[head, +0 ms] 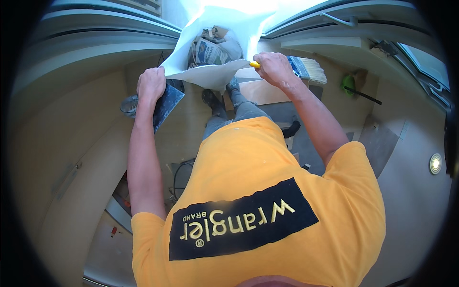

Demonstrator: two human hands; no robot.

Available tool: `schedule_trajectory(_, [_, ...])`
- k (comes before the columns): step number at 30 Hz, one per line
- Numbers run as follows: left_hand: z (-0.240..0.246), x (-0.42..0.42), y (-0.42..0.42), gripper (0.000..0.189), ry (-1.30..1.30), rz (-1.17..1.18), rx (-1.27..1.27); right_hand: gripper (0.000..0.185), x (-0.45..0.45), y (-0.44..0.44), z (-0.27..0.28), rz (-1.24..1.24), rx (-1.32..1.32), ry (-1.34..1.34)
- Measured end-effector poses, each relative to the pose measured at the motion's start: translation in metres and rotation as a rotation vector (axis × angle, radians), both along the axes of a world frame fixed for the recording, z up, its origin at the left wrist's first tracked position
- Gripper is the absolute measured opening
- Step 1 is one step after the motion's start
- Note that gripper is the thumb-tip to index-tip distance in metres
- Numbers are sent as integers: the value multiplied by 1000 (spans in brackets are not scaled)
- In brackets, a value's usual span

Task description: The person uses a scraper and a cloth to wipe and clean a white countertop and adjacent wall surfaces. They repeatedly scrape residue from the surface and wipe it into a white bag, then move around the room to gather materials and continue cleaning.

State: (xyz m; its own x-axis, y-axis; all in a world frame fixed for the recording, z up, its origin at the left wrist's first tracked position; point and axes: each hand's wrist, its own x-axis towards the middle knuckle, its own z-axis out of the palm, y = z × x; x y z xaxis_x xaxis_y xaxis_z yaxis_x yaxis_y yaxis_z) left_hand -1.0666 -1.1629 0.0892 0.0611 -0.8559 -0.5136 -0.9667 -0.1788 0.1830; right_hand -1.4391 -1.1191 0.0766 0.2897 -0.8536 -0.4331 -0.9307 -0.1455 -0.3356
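Note:
A large white woven sack [215,76] hangs with its mouth spread between my two hands. Inside lie crumpled paper and a printed paper bag [211,52]. My left hand [152,84] grips the sack's left rim; a flat, stained metal blade [169,104], perhaps of a plastering trowel, sticks out beneath that hand. At the rim's right corner is my right hand [274,70], closed around a wide brush [308,70] with pale bristles and a blue-smeared ferrule. A yellow handle end [255,64] pokes out of the fist, against the sack.
Beyond the sack, a bright opening stands between window or door frames; a lever handle [339,19] shows on the right one. A clear round vessel [129,106] is left of my arm. A black cable [175,175] lies below. Further right is a green object [348,84] with a dark stick.

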Motion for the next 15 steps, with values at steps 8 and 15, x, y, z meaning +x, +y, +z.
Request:
schedule_trajectory(8, [6, 12, 48, 49, 19, -46, 52, 14, -3, 26, -22, -67, -56, -88])
schedule_trajectory(15, [5, 31, 88, 46, 205, 485, -30, 13, 6, -22, -1, 71, -188, -167])
